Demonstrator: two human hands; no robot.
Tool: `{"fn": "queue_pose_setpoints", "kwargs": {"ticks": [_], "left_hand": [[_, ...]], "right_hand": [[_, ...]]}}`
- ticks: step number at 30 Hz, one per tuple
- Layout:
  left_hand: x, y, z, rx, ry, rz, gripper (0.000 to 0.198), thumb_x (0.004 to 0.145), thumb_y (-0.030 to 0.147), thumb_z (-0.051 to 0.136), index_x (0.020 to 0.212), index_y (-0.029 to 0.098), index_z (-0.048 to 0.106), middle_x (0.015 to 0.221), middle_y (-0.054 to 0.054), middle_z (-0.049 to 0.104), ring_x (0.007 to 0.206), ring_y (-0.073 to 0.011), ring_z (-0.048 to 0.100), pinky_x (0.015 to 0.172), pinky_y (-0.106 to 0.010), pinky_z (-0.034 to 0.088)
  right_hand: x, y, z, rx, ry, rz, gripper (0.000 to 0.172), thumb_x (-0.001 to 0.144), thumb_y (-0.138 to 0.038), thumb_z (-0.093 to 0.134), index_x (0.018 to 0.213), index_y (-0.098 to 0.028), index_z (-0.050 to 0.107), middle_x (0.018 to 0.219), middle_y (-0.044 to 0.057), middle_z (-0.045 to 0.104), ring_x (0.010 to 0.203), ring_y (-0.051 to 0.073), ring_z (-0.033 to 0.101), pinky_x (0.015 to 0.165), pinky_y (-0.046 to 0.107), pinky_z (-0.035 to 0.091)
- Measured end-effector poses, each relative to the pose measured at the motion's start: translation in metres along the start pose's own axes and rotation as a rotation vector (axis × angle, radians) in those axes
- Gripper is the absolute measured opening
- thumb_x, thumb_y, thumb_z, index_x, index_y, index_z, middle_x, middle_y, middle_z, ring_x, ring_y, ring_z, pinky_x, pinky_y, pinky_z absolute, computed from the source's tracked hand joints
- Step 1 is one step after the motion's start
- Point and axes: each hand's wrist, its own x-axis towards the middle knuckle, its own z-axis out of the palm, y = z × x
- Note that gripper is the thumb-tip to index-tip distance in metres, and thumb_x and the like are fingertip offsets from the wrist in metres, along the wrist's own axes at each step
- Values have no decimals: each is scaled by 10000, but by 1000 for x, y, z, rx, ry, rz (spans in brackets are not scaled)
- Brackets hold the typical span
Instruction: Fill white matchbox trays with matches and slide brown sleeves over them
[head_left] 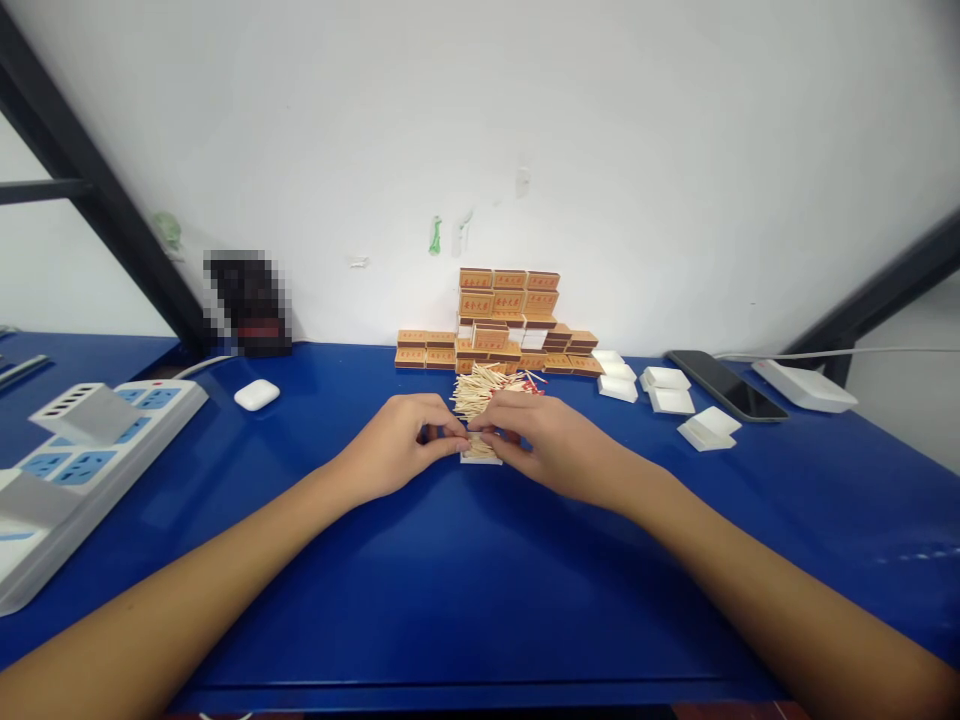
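My left hand (401, 430) and my right hand (544, 440) meet at the middle of the blue table (465, 580). Both pinch a small white matchbox tray (480, 452) filled with matches, fingertips closed on its ends and top. Just behind the hands lies a loose pile of matches (487, 388) with red heads. Behind that, against the wall, stands a stack of orange matchboxes (502, 320).
Several white inner trays (667, 395) lie to the right, beside a dark phone (726, 385) and a white flat device (806, 385). At the left are a white power strip (82, 450), an earbud case (256, 394) and a pixelated dark object (247, 300).
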Motion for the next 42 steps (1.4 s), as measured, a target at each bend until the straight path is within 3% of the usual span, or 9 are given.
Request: {"fn": "queue_pose_setpoints", "kwargs": {"ticks": [6,13,20,25,29,34,42], "left_hand": [[1,4,-5,67,49,-15,181,953,353,715,882,204,789,813,-12,687,713,-135,597,648,-264,453],[-1,4,0,76,27,-18,133,926,260,697,829,201,767,800,-3,686,666,-120,579,630,-261,447],[0,3,1,14,-19,-26,131,944,290,721,877,209,799,838,-6,688,678,-114,569,641,-260,442],[1,4,-2,3,-24,-12,111,948,245,706,940,217,813,854,-9,685,689,-116,580,648,-259,458],[0,3,-1,16,0,-26,101,933,271,729,887,211,795,834,-3,680,695,-117,590,651,-258,466],[-1,5,1,48,-2,-24,163,953,290,697,854,194,783,804,-3,667,670,-114,576,628,-260,446],[-1,10,-1,40,-36,-5,200,980,275,655,875,198,807,839,-12,672,687,-112,580,638,-260,447]], "right_hand": [[0,1,1,44,13,6,181,1002,-155,558,1052,-190,729,927,60,688,811,172,610,737,323,465],[-2,0,-2,52,-49,70,86,956,-168,614,915,-194,685,907,40,626,781,150,559,702,296,440],[-2,1,2,64,-38,60,107,993,-187,594,942,-190,688,917,38,629,818,153,581,724,297,448],[-4,0,-7,21,-63,98,69,980,-236,630,1022,-205,676,994,57,645,880,186,593,764,326,458],[-7,3,-15,3,-122,150,256,910,-318,738,1129,-216,652,1077,71,652,970,224,598,815,349,467],[-6,5,-12,25,-224,190,171,916,-344,728,994,-205,666,971,48,660,835,187,583,724,318,436],[-4,5,-10,18,-225,223,198,927,-386,731,952,-202,663,949,45,683,793,169,577,691,306,407]]}}
